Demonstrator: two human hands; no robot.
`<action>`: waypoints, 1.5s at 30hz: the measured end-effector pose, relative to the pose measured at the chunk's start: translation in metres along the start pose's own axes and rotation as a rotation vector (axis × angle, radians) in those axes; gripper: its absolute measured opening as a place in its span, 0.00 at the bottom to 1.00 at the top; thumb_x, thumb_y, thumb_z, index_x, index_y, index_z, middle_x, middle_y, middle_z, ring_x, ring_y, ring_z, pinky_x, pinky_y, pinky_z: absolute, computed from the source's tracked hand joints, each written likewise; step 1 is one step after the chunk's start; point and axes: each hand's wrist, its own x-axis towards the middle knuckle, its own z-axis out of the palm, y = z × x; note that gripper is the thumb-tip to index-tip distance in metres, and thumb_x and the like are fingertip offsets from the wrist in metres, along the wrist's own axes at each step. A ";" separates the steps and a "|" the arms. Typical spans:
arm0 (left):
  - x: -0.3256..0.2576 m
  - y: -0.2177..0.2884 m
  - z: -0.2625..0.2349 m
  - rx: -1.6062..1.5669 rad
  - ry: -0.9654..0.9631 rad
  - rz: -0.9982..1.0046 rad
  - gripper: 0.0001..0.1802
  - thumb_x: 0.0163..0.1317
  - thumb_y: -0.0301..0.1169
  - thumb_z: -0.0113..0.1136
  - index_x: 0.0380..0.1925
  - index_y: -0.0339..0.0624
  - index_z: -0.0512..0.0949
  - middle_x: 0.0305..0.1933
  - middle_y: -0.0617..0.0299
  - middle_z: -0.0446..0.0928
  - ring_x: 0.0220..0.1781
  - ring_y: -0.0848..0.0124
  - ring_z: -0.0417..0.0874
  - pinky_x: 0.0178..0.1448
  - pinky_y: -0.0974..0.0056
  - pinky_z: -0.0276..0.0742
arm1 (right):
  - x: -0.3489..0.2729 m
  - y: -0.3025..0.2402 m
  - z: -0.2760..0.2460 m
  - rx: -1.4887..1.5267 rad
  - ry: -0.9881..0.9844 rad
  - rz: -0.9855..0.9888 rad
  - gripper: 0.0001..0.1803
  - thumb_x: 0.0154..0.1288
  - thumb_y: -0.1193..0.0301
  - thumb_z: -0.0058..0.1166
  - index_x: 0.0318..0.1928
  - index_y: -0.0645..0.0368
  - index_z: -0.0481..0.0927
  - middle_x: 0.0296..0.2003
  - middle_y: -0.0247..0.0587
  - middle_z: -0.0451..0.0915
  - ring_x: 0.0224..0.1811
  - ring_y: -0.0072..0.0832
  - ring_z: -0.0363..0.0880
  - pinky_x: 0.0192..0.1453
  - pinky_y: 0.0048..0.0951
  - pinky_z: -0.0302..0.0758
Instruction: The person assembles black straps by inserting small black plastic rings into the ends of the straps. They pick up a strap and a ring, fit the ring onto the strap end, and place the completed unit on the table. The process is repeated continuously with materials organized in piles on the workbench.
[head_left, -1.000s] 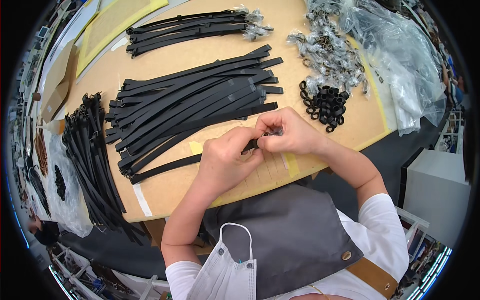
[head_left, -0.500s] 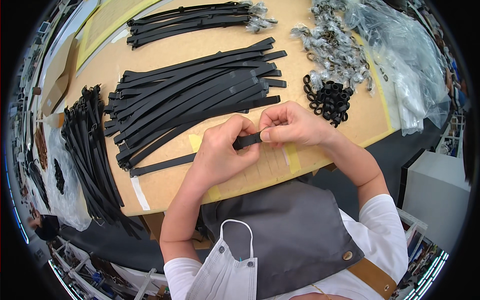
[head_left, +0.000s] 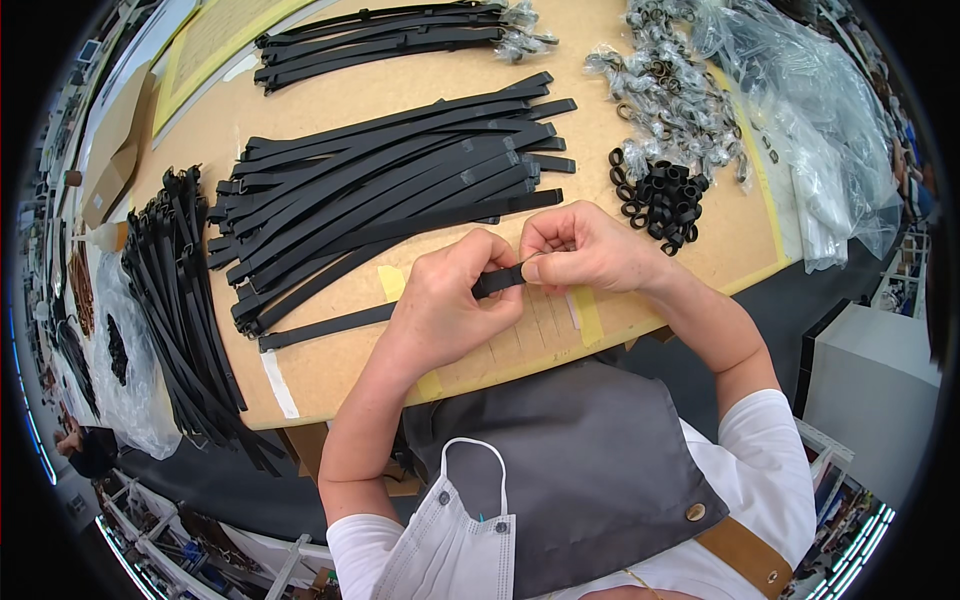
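One black strap (head_left: 330,328) runs along the front of the table and up into both hands. My left hand (head_left: 443,300) has its thumb and fingers closed around the strap close to its right end. At that end my right hand (head_left: 590,252) pinches with thumb and fingertips. The fingers hide the tip, and I cannot make out whether a small part is held there too. Just beyond my hands lies a wide pile of black straps (head_left: 390,180), laid roughly side by side. Small black loops (head_left: 668,200) are heaped to the right, past my right hand.
Plastic-wrapped metal rings (head_left: 670,95) and clear plastic bags (head_left: 800,100) spread over the far right. More buckled straps (head_left: 380,45) lie at the back. Another bundle of straps (head_left: 175,300) hangs over the left table edge. A white box (head_left: 870,370) stands right of the table.
Both hands keep their grip on the strap in nearly the same place. Only a very slight shift shows in the left hand.
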 end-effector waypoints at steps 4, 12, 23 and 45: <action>0.000 0.000 0.001 0.001 -0.002 -0.009 0.11 0.51 0.20 0.71 0.34 0.36 0.79 0.27 0.62 0.81 0.27 0.78 0.81 0.31 0.71 0.77 | 0.001 0.003 0.000 -0.028 0.007 -0.013 0.06 0.64 0.71 0.65 0.33 0.59 0.82 0.26 0.21 0.76 0.28 0.09 0.69 0.33 0.18 0.63; 0.000 0.000 0.002 0.011 0.000 -0.001 0.12 0.50 0.19 0.71 0.34 0.36 0.79 0.27 0.61 0.81 0.28 0.78 0.82 0.32 0.71 0.78 | 0.003 0.006 -0.001 -0.031 0.010 -0.039 0.06 0.63 0.72 0.65 0.32 0.59 0.81 0.26 0.19 0.75 0.28 0.08 0.66 0.32 0.18 0.61; -0.001 -0.001 0.000 0.004 -0.017 0.028 0.14 0.49 0.20 0.73 0.37 0.36 0.81 0.31 0.60 0.84 0.32 0.74 0.85 0.34 0.71 0.81 | 0.002 0.011 0.002 -0.006 0.041 -0.071 0.05 0.63 0.73 0.64 0.33 0.60 0.81 0.26 0.19 0.74 0.28 0.08 0.66 0.33 0.17 0.61; -0.006 -0.011 0.012 -0.030 -0.004 0.146 0.21 0.51 0.18 0.69 0.47 0.35 0.77 0.31 0.61 0.82 0.31 0.75 0.84 0.35 0.71 0.78 | 0.004 0.021 0.006 -0.095 0.070 -0.180 0.03 0.58 0.73 0.60 0.29 0.58 0.79 0.26 0.21 0.75 0.31 0.10 0.66 0.34 0.20 0.64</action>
